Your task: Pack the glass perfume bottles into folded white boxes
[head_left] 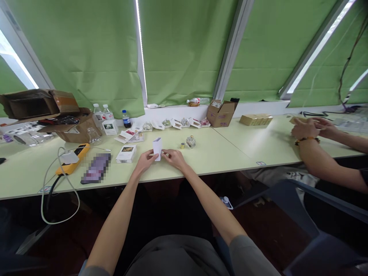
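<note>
Both of my hands hold a small white paper carton (157,148) upright above the pale green table (218,153), near its front edge. My left hand (147,160) grips its lower left side, and my right hand (172,159) pinches its lower right side. Just right of my right hand stand a small gold cap (182,145) and a round glass perfume bottle (191,142). A white printed box (125,153) lies to the left of my left hand.
Several glass bottles and white card inserts (166,123) line the table's back. Left are a yellow power strip (71,158), a blurred phone (97,168) and cardboard boxes (70,126). A co-worker's hands (312,128) are at the right, beside a chair (304,226).
</note>
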A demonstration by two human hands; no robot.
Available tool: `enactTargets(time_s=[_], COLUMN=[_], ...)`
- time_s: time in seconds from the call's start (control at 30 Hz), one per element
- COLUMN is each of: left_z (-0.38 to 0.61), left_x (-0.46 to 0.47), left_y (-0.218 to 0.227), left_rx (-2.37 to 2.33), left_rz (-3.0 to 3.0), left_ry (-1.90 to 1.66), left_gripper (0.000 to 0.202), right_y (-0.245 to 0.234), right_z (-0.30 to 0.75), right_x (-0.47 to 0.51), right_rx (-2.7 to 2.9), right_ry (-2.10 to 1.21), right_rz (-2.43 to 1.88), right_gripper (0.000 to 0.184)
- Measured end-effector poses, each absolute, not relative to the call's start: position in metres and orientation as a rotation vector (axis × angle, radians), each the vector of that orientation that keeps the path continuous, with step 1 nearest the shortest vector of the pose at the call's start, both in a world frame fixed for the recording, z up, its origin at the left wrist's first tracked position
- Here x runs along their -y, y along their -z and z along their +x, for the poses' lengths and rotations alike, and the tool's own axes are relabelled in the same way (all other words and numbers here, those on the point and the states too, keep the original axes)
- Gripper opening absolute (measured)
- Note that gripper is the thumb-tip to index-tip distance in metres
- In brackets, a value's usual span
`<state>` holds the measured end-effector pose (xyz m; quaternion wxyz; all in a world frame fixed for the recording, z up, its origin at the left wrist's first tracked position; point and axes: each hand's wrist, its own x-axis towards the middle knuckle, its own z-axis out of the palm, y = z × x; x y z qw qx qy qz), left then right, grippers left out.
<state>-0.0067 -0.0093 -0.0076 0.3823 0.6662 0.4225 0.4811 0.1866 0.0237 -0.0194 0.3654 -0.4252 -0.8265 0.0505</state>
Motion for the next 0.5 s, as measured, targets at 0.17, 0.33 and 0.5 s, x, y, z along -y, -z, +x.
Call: enactTargets(time_s=[0.17, 0.33, 0.5], left_z=[-0.006, -0.009, -0.016], left_x=[0.009, -0.001, -0.010], left_y=[0.011, 0.021, 0.027], left_rx=[-1.131, -1.155, -1.134], left_rz=[1.705, 1.628, 1.601], left_ry=[-1.222, -1.287, -1.344], left_gripper=[0.050, 0.052, 0.046], right_y=[0.020, 0.021, 0.023], right_z=[0.187, 0.187, 0.187], right_x=[-0.024, -0.026, -0.031], right_rx=[2.149, 2.106, 1.936], right_ry=[-0.137, -0.171, -0.343], right_rz=[-1.082, -1.089, -1.148], right_gripper=[0.031, 0.029, 0.042])
